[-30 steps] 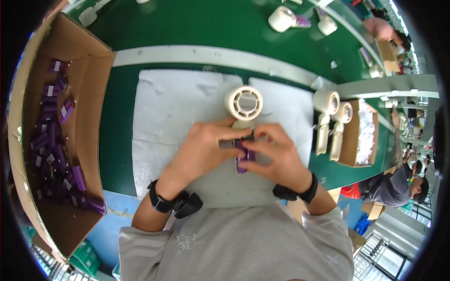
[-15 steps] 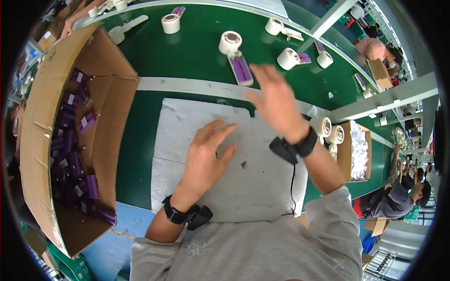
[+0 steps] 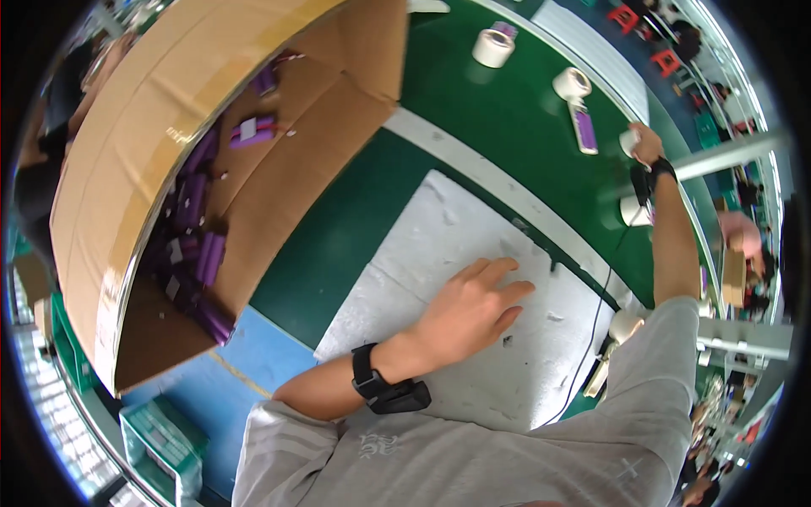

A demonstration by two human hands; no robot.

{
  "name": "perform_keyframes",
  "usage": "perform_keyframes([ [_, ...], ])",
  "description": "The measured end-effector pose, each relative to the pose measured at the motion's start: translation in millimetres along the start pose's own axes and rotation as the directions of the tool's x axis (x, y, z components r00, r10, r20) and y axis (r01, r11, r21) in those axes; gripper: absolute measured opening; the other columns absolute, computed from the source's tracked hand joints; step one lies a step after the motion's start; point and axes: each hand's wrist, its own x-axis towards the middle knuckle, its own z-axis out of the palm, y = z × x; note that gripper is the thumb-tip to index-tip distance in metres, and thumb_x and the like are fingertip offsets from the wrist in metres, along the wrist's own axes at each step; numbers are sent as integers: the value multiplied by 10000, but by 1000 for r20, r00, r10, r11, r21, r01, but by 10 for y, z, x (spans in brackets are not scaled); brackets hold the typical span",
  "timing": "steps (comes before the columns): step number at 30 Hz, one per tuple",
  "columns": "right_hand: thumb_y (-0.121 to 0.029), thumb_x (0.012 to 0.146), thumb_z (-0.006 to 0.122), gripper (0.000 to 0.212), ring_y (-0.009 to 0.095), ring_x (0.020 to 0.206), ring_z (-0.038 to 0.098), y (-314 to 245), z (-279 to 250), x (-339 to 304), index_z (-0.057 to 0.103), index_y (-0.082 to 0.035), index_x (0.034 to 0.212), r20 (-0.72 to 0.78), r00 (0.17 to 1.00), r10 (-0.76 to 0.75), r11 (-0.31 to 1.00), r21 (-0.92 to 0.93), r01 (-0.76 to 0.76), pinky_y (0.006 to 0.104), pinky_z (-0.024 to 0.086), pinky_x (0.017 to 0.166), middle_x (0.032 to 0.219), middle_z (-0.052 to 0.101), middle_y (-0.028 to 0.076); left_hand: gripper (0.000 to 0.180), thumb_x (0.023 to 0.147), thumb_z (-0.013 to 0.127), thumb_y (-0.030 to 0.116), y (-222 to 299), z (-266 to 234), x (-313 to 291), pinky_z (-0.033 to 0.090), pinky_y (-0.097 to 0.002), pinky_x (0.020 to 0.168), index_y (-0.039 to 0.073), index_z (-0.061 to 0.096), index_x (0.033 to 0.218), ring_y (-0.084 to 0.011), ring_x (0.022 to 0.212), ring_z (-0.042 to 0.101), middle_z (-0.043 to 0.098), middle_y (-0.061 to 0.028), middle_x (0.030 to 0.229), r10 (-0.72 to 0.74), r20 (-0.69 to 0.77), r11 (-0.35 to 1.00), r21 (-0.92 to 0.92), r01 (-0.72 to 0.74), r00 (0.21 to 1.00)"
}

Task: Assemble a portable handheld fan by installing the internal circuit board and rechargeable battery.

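From the head view: the bare left hand (image 3: 475, 306), fingers apart and empty, is over a flat, pale grey mat (image 3: 422, 245). Purple cylindrical packs (image 3: 211, 258) remain in a brown cardboard box (image 3: 127, 177); one white, round-headed plastic housing (image 3: 572, 83) appears filled. Across the green tabletop (image 3: 473, 101), the right hand (image 3: 648, 145) has its fingertips at another white, rounded piece (image 3: 628, 144), grip unclear.

The right hand (image 3: 648, 145) partly hides a white round part (image 3: 628, 144).

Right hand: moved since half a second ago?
Yes. The right hand has moved farther out past the white rail, toward the green surface's far edge.
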Motion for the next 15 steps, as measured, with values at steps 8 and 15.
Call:
perform_keyframes([
  [8,-218,776,751,459,224,763,641,-2223,-1485,-1674,615,-28,1172,-107,982,-155,951,252,178,337,501,712,780,643,136,399,784,711,131,-213,-892,-13,493,-431,918,77,633,1172,-371,1076,579,576,-199,1226,-119,-207,933,312,180,971],
  [15,-430,855,676,432,319,619,597,-2932,-911,-3166,622,-2,846,248,945,-213,976,92,196,369,484,618,704,627,183,423,796,682,258,-1292,-1988,176,521,-449,875,143,648,1202,-361,1024,642,669,-172,1117,-270,-601,536,555,636,752],
])
